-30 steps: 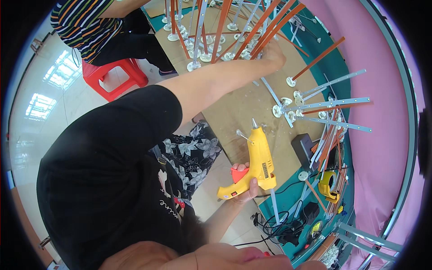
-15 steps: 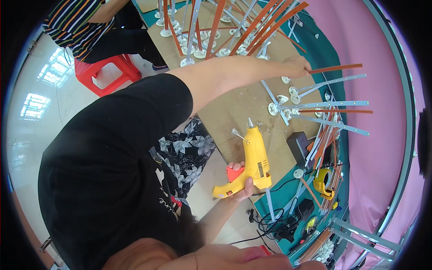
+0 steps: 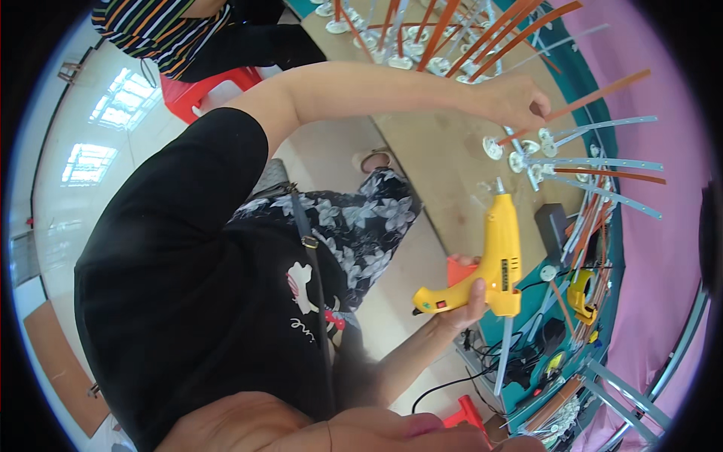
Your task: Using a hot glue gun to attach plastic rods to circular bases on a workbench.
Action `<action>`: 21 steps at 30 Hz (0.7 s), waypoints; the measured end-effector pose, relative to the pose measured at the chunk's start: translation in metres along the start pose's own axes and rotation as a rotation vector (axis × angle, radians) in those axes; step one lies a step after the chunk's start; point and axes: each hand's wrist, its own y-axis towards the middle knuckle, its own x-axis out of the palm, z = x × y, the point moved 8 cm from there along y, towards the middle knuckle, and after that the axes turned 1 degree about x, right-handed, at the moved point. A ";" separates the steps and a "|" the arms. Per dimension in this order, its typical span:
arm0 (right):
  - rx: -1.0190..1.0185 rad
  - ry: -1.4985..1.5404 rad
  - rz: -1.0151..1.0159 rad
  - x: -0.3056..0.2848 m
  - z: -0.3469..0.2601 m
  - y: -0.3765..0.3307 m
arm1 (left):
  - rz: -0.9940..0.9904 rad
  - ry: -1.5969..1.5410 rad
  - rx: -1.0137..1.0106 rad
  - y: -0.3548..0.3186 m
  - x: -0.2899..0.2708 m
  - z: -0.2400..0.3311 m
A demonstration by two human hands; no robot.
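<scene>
My left hand point(image 3: 520, 102) reaches across the board and pinches a brown strip point(image 3: 602, 90). The strip's lower end meets a white round base point(image 3: 492, 148); whether it is fixed there I cannot tell. My right hand point(image 3: 468, 305) grips a yellow glue gun point(image 3: 503, 233) by its handle, fingers at the orange trigger. Its metal nozzle points up, a little below the base and apart from it. A translucent glue stick point(image 3: 504, 358) sticks out of the gun's back end. Beside the base, several pale and brown strips point(image 3: 617, 164) stand in white round bases.
Many strips on bases crowd the far end of the cardboard point(image 3: 422, 151). On the green cloth to the right lie a black box point(image 3: 552, 230), yellow tape point(image 3: 581, 296), loose strips and tangled cables. A person in a striped shirt point(image 3: 151, 34) sits by a red stool point(image 3: 181, 98).
My left hand has brought the brown strip's lower end to a white round base and tilted the strip. The glue gun's nozzle is now nearer the bases. The view has shifted.
</scene>
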 end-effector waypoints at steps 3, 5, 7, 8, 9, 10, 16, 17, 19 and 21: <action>-0.024 -0.102 0.019 0.016 -0.007 -0.004 | -0.057 -0.079 0.007 -0.029 0.004 0.004; -0.046 -0.173 0.040 0.017 -0.007 -0.007 | -0.092 -0.026 0.060 -0.043 0.012 0.008; -0.038 -0.250 0.091 0.019 -0.006 -0.010 | -0.084 -0.064 0.070 -0.055 0.017 0.003; -0.035 -0.323 0.132 0.019 -0.006 -0.010 | -0.071 -0.093 0.085 -0.059 0.017 0.003; -0.031 -0.325 0.131 0.023 -0.006 -0.010 | -0.069 -0.095 0.081 -0.060 0.015 0.003; -0.019 -0.352 0.146 0.024 -0.005 -0.011 | -0.071 -0.086 0.082 -0.061 0.015 0.005; 0.037 -0.401 0.143 0.025 0.003 -0.008 | -0.156 -0.152 0.027 -0.068 0.018 0.011; 0.062 -0.395 0.114 0.026 0.006 -0.006 | -0.170 -0.151 0.022 -0.069 0.019 0.011; 0.039 -0.413 0.142 0.030 0.004 -0.006 | -0.156 -0.156 0.025 -0.071 0.019 0.012; 0.015 -0.432 0.173 0.030 0.002 -0.005 | -0.142 -0.163 0.029 -0.071 0.018 0.010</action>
